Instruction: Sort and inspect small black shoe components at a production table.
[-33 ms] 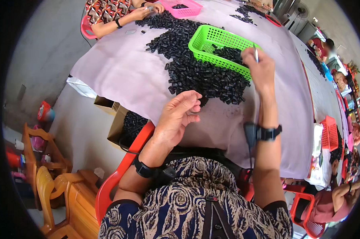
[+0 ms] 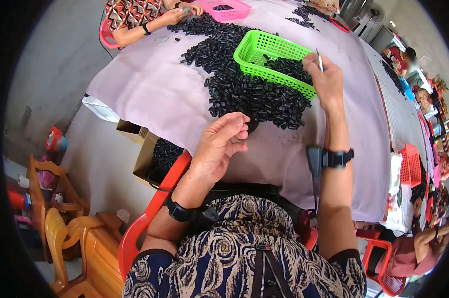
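Note:
My right hand [image 2: 326,82] is closed round a slim pointed metal tool [image 2: 320,61], whose silvery tip sticks up past the fingers. It hovers at the right end of a green perforated basket [image 2: 271,75]. Inside that basket, small black plastic pieces [image 2: 290,67] lie heaped toward its right part. My left hand [image 2: 222,144] is raised over the near edge of a large pile of the same black pieces [image 2: 256,94], its fingers curled and pinched together. Whatever its fingertips may hold is hidden.
A pale cloth [image 2: 145,89] covers the table. Across it, another person's hands [image 2: 182,14] work beside a pink basket [image 2: 229,11]. An open cardboard box [image 2: 150,154] of black pieces stands below the table's left edge, near a red chair [image 2: 152,218]. Wooden chairs [image 2: 85,248] stand lower left.
My right hand has shifted slightly to the right with the metal tool, whose tip now shows more. My left hand stays almost in place.

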Demonstrator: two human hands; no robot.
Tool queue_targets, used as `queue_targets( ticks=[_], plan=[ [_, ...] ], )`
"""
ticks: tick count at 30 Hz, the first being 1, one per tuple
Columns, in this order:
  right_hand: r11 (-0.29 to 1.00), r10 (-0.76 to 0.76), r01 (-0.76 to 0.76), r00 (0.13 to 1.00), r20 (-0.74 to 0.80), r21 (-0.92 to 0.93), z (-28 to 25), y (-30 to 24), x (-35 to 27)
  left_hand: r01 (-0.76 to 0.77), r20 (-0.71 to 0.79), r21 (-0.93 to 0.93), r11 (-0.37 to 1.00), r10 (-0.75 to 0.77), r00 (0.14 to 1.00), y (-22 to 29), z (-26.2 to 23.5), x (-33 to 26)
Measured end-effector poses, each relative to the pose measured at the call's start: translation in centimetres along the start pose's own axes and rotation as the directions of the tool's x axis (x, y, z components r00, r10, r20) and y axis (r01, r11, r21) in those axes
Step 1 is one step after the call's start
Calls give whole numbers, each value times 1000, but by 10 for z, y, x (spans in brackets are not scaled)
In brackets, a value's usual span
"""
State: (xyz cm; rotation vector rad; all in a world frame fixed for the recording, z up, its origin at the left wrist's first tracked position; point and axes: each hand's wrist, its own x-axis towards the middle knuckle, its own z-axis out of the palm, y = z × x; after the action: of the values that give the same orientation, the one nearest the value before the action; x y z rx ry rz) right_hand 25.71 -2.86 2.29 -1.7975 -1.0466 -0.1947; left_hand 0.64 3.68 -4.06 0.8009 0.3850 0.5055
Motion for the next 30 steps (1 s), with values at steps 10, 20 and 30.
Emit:
queue_targets(
  ticks=[10, 20, 30],
  plan=[
    [998, -34, 53, 900, 434, -34, 9, 36, -62, 1, -30, -84, 996, -4, 1000, -1, -5, 1],
    [895, -129, 321, 851, 508, -310, 36, 30, -86, -6, -29, -96, 995, 3, 1000, -2, -1, -1],
    [993, -113, 119, 892, 439, 13, 28, -10, -87, 29, 3, 37, 999, -29, 1000, -14, -7, 7]
  ],
)
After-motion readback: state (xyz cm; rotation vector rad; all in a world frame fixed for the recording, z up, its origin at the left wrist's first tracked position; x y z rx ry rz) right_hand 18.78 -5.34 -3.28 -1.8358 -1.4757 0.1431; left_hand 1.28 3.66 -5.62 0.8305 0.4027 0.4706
